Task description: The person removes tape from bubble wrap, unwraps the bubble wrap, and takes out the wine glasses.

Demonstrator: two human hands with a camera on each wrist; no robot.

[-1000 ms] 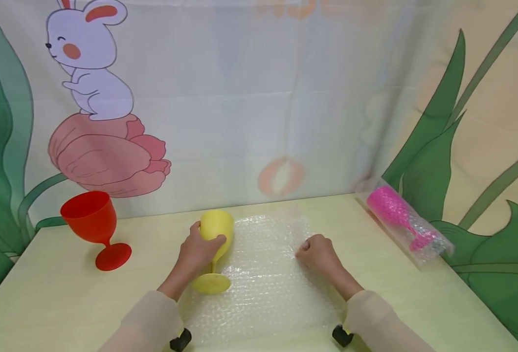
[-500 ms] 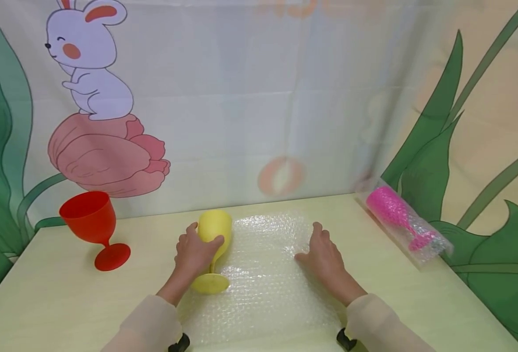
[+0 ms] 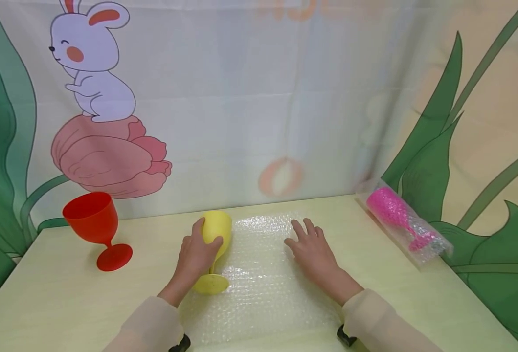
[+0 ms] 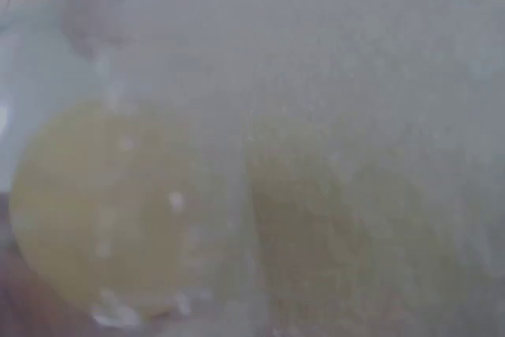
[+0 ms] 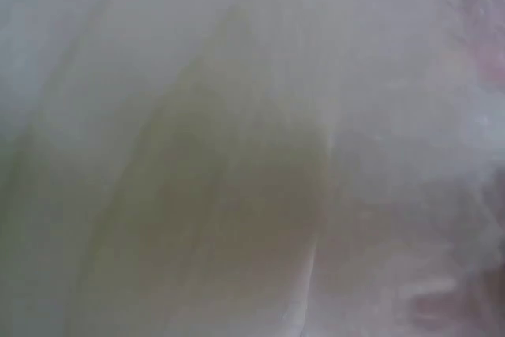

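Note:
A yellow goblet (image 3: pixel 218 230) lies tilted at the left side of a clear bubble wrap sheet (image 3: pixel 259 293), its foot toward me. My left hand (image 3: pixel 196 252) holds its bowl, thumb on the near side and fingers round the left. Over the sheet's right part, my right hand (image 3: pixel 313 254) has its fingers spread; whether they touch the wrap I cannot tell. In the left wrist view a hazy film covers a blurred yellow round shape (image 4: pixel 102 211). Only hazy translucent film (image 5: pixel 197 155) fills most of the right wrist view.
A red goblet (image 3: pixel 93 222) stands on the left of the pale table (image 3: pixel 56 303). At the right edge lies a pink goblet (image 3: pixel 391 208) wrapped in bubble wrap. A printed cloth (image 3: pixel 223 107) with a rabbit hangs behind the table.
My right hand has uncurled from a fist at the wrap's right edge and moved slightly left, fingers now spread. My left hand stays on the yellow goblet.

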